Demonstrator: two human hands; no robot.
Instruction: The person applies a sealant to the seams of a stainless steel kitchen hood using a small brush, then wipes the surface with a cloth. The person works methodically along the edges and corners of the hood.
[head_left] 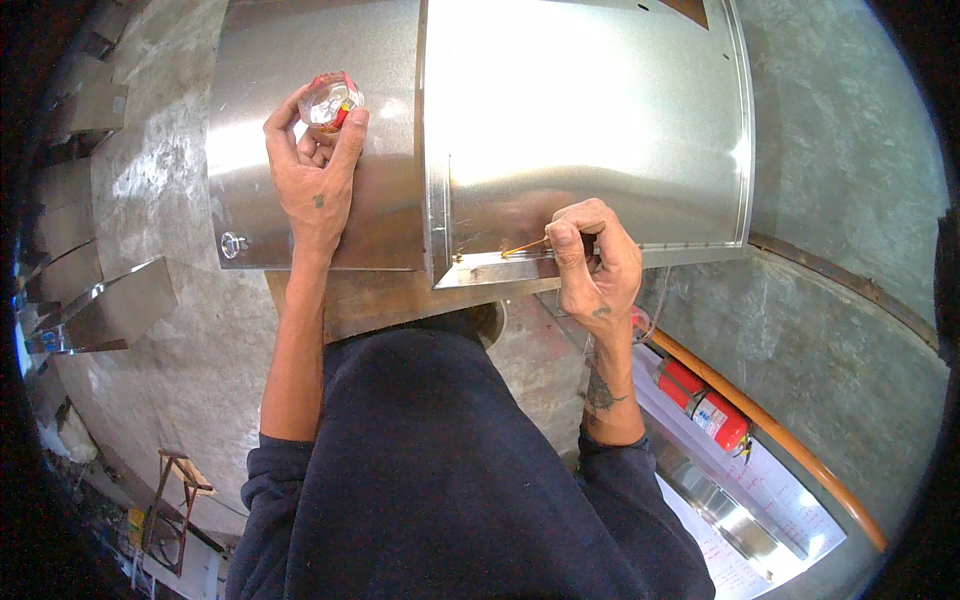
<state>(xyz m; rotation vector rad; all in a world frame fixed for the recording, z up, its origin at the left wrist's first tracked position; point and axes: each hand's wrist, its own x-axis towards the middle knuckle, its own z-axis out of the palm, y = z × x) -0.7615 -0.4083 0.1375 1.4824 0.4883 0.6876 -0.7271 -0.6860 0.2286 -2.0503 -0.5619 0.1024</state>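
My left hand (315, 195) is closed round a small round container (323, 98), silvery inside and red at the rim, much like a cut-off drink can. Something red and yellow shows inside it. It is held over the left part of a shiny sheet-metal box (590, 130). At the box's near edge my right hand (600, 262) pinches a thin yellowish stick (526, 246). The stick's tip points left and lies at the folded metal lip (500, 267), close to the corner. I cannot tell what kind of tip it has.
A wooden board (390, 300) shows beneath the box's near edge. On the lower right are a red fire extinguisher (703, 405), an orange pipe (790, 460) and white sheets. Metal pieces (115, 305) stand at the far left, and a small rusty frame (175, 510) sits lower left.
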